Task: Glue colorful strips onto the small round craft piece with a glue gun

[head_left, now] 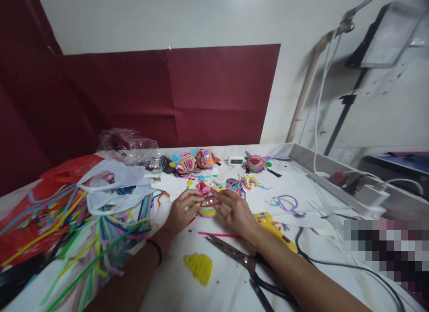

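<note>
Between the fingertips of both hands is a small round craft piece, banded in yellow, red and pale colours like pipe cleaner wound round it. My left hand grips its left side with curled fingers. On the other side, my right hand presses a red pipe cleaner strand along the top, though its fingertips are partly hidden. A straight pink pipe cleaner lies just below the hands. Open-bladed scissors rest under my right forearm, beside a yellow glue gun. Nearer me lies a flat yellow coiled piece.
Pipe cleaners spill from red and white plastic bags on the left. Finished-looking colourful balls and a small digital timer stand at the back. A black cord and a white charger are on the right.
</note>
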### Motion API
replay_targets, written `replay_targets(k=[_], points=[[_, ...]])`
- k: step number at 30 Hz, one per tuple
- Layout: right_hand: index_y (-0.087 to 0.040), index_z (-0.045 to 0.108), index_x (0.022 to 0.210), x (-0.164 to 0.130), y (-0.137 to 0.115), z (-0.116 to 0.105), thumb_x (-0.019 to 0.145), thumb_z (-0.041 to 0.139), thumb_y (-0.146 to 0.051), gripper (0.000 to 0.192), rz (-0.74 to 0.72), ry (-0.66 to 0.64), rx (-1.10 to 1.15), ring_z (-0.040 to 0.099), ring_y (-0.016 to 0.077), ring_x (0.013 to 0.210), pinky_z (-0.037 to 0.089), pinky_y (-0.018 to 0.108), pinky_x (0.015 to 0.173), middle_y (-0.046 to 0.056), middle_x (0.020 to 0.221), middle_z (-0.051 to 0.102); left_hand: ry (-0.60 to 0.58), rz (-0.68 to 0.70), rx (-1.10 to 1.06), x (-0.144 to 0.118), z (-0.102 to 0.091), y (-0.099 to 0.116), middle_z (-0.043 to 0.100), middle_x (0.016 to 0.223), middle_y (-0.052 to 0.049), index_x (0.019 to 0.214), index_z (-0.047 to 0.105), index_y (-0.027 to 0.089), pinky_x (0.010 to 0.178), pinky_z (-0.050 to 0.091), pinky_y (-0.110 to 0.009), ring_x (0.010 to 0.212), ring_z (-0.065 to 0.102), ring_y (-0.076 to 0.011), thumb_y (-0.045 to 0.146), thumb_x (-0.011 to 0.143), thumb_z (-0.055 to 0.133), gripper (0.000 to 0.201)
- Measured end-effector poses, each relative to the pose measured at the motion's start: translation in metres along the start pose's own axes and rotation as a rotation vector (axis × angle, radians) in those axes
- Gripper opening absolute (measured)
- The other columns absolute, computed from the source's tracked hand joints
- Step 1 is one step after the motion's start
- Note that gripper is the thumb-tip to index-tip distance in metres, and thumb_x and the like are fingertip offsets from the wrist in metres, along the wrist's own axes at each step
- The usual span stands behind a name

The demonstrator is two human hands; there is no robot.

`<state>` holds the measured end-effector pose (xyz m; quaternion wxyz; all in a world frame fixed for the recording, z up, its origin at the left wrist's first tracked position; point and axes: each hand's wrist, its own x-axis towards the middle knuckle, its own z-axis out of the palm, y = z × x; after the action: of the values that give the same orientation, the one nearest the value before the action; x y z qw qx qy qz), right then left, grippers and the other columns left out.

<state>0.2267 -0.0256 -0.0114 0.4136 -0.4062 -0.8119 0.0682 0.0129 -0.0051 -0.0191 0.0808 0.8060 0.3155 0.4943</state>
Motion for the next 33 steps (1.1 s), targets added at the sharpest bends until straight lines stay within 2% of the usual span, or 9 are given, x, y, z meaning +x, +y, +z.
replay_targets(k=[11,20,33], points=[[-0.018,0.066,0.113,-0.0037,-0.0001,0.0047,0.087,0.053,-0.019,0.029,-0.127,0.067,-0.125,0.061,0.0226,0.096,0.053,0.037,0.086,0.012,0.105,0.065,-0.006,-0.003,0.014,-0.0025,-0.0016,-0.0033,0.066,0.101,-0.007,0.091,0.069,0.02,0.087,0.052,-0.032,0.096,0.064,-0.0178,0.013,0.083,0.058,0.016],[-0.017,0.066,0.11,-0.0066,-0.0054,0.0019,0.088,0.051,-0.019,0.027,-0.162,0.063,-0.201,0.06,0.0244,0.095,0.052,0.04,0.085,0.012,0.105,0.065,-0.02,-0.058,-0.001,-0.0044,-0.003,-0.0022,0.066,0.102,-0.007,0.091,0.07,0.021,0.087,0.052,-0.033,0.097,0.063,-0.0184,0.017,0.084,0.059,0.014],[-0.017,0.065,0.11,-0.0086,-0.007,0.0035,0.087,0.051,-0.017,0.027,-0.164,0.064,-0.222,0.059,0.0247,0.095,0.05,0.04,0.085,0.012,0.105,0.064,-0.028,-0.037,-0.021,-0.0052,-0.0044,-0.0022,0.066,0.104,-0.009,0.091,0.07,0.02,0.087,0.052,-0.034,0.099,0.063,-0.0193,0.018,0.085,0.059,0.013]])
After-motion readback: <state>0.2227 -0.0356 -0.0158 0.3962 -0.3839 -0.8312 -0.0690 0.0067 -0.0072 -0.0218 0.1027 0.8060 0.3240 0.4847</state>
